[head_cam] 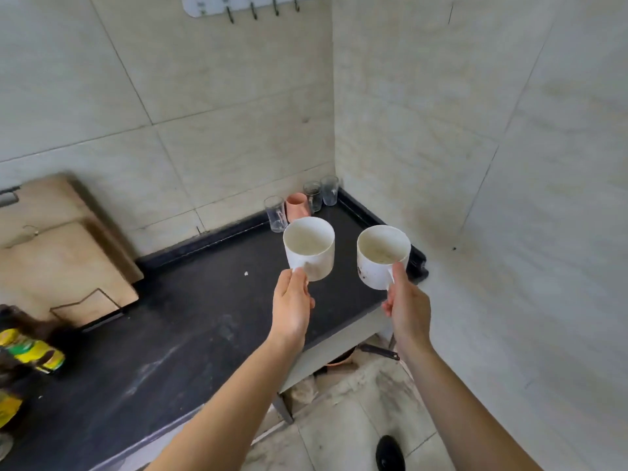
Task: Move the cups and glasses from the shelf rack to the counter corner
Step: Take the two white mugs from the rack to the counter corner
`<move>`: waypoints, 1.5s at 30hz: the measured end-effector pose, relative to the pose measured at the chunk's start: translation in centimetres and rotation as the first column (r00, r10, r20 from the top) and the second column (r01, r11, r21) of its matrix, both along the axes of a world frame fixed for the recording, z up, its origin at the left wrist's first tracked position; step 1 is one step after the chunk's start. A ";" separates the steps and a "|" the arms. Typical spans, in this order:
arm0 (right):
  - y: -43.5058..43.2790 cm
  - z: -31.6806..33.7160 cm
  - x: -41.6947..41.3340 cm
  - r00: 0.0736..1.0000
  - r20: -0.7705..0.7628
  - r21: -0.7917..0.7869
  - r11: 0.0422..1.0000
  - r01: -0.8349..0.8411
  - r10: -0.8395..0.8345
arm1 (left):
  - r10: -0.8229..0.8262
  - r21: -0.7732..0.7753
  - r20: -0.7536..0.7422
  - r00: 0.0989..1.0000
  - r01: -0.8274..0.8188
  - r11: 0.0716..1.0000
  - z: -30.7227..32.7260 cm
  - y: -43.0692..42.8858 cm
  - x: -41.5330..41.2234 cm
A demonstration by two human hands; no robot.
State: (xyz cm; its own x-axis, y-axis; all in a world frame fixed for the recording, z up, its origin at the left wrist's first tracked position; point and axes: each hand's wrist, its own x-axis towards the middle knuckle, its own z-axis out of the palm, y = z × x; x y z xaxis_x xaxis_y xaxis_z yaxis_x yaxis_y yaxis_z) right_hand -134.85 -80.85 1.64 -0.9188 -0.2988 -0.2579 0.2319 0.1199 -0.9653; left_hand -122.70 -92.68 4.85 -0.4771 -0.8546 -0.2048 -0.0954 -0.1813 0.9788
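Observation:
My left hand (291, 305) grips the handle of a white mug (309, 246), held upright above the black counter (190, 321). My right hand (406, 309) grips the handle of a second white mug (382, 254), also upright, over the counter's right end. Both mugs look empty and stained. In the far corner stand three clear glasses, one on the left (275, 214) and two further back (312, 195) (329, 190), with a pink cup (297, 206) between them. The shelf rack is out of view.
Wooden cutting boards (64, 253) lean against the wall at left in a wire holder. Bottles with yellow-green labels (32, 350) stand at the left edge. A hook rail (244, 5) hangs on the tiled wall. Below the counter's right end lie floor tiles and a pan handle (379, 351).

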 end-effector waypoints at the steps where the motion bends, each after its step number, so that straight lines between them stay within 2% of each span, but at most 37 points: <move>1: -0.9 -0.4 -2.0 1.000 0.006 0.009 1.000 -0.011 0.011 | 0.004 -0.009 0.011 1.000 -0.003 1.000 -0.3 -0.6 -1.9; 6: -5.7 -1.0 -11.5 0.993 0.019 0.041 0.992 -0.121 0.120 | 0.073 0.017 0.076 0.994 -0.075 0.997 -0.8 -3.8 -10.6; 11: -11.1 -1.7 -18.5 0.973 0.005 0.007 0.973 -0.232 0.232 | 0.155 0.013 0.136 0.979 -0.158 0.987 -1.1 -7.5 -16.4; 20: -20.0 -4.1 -25.2 0.929 0.053 0.035 0.929 -0.368 0.366 | 0.191 0.020 0.216 0.957 -0.200 0.980 -4.0 -15.2 -21.7; 26: -24.2 -7.2 -28.3 0.905 0.028 0.137 0.895 -0.425 0.425 | 0.133 0.035 0.233 0.963 -0.145 0.989 -8.6 -20.3 -24.7; 35: -28.9 -14.0 -31.4 0.900 0.083 0.255 0.864 -0.435 0.428 | 0.100 0.134 0.299 0.949 -0.145 0.980 -16.7 -24.1 -28.8; 45: -33.6 -20.9 -35.1 0.906 0.169 0.245 0.874 -0.420 0.388 | 0.165 0.216 0.364 0.917 -0.255 0.943 -23.1 -26.3 -35.2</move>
State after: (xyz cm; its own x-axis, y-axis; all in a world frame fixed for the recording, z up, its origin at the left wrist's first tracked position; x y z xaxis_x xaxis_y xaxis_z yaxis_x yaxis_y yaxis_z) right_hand -169.92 -114.44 -19.26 -0.6933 -0.5421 -0.4748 0.2110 0.4773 -0.8531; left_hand -157.95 -119.01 -18.26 -0.1562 -0.8248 -0.5435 -0.3422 -0.4710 0.8131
